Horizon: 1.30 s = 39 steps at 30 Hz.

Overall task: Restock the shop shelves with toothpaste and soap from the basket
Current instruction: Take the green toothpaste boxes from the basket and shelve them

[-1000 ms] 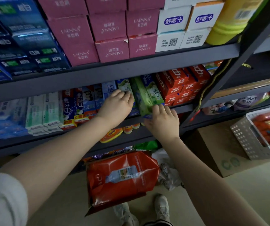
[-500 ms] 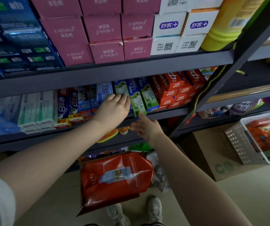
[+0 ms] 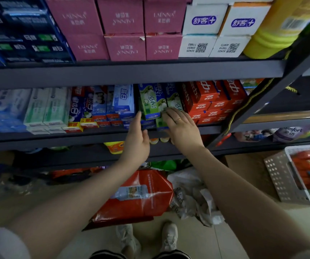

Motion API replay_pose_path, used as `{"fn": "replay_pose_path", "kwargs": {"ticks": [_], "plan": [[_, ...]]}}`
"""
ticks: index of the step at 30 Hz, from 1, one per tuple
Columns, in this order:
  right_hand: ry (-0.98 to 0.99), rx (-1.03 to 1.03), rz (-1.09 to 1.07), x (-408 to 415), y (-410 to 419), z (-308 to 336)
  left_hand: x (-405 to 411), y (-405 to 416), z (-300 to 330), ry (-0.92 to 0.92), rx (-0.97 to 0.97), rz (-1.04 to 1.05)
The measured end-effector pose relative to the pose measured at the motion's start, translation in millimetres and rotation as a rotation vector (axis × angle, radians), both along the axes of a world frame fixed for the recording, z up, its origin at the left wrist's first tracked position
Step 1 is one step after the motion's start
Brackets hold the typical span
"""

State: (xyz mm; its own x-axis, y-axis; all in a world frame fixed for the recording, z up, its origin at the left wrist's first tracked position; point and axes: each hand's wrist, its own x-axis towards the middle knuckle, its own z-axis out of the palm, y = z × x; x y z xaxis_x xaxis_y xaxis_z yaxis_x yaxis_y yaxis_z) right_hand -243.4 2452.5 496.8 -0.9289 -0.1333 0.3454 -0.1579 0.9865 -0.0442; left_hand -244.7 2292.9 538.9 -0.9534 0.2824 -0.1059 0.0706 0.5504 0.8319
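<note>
On middle shelf (image 3: pixel 113 135), both flat hands (left (image 3: pixel 136 139), right (image 3: pixel 183 128)) hiding green toothpaste boxes (image 3: pixel 151 103).

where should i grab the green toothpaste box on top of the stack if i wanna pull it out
Grip the green toothpaste box by its front end, which faces the aisle, coming straight in from the front and pinching its two long sides. Neighbouring boxes flank it, so only that end is free.

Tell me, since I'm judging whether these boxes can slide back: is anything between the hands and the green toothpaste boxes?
Nothing visible. The right hand already rests on the green toothpaste boxes; the left hand is at their left edge.
</note>
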Motion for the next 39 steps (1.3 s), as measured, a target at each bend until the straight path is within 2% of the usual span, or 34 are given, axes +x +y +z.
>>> {"fn": "replay_pose_path", "kwargs": {"ticks": [3,6,9,14,16,19,21,25,29,32,35,39], "plan": [[0.025,-0.009,-0.060,-6.9,-1.9,4.6,-5.1,10.7,-7.4,-0.095,0.016,0.099],[-0.027,-0.144,-0.053,-9.3,-12.0,11.1,-6.9,16.2,-12.5,-0.131,0.048,0.154],[-0.041,-0.156,0.060,-13.4,-17.5,17.7,-11.8,21.5,-18.2,-0.085,0.090,0.173],[0.064,-0.147,0.065,-23.4,-18.3,15.8,-27.0,25.0,-29.6,0.021,-0.012,0.229],[0.047,-0.171,0.037,-25.9,-21.0,16.7,-26.6,22.4,-39.6,-0.001,-0.047,0.216],[0.049,-0.138,0.020,-30.9,-22.6,17.7,-25.1,17.2,-55.4,-0.041,0.001,0.225],[0.032,-0.145,0.012,-35.9,-23.1,20.9,-25.3,16.5,-57.6,0.005,0.024,0.222],[-0.006,-0.216,0.013,-40.1,-28.1,31.3,-31.4,11.4,-55.1,0.183,-0.055,0.204],[-0.230,-0.294,0.116,-36.3,-7.7,35.1,-40.3,5.0,-52.9,0.304,-0.216,0.128],[-0.332,-0.201,0.167,-31.4,10.7,35.3,-42.2,5.0,-53.5,0.348,-0.292,0.109],[-0.220,-0.114,0.185,-31.4,9.7,29.8,-43.7,3.5,-55.2,0.367,-0.334,0.115],[-0.143,-0.105,0.149,-33.5,6.1,26.4,-44.6,1.7,-55.0,0.348,-0.308,0.113]]}}
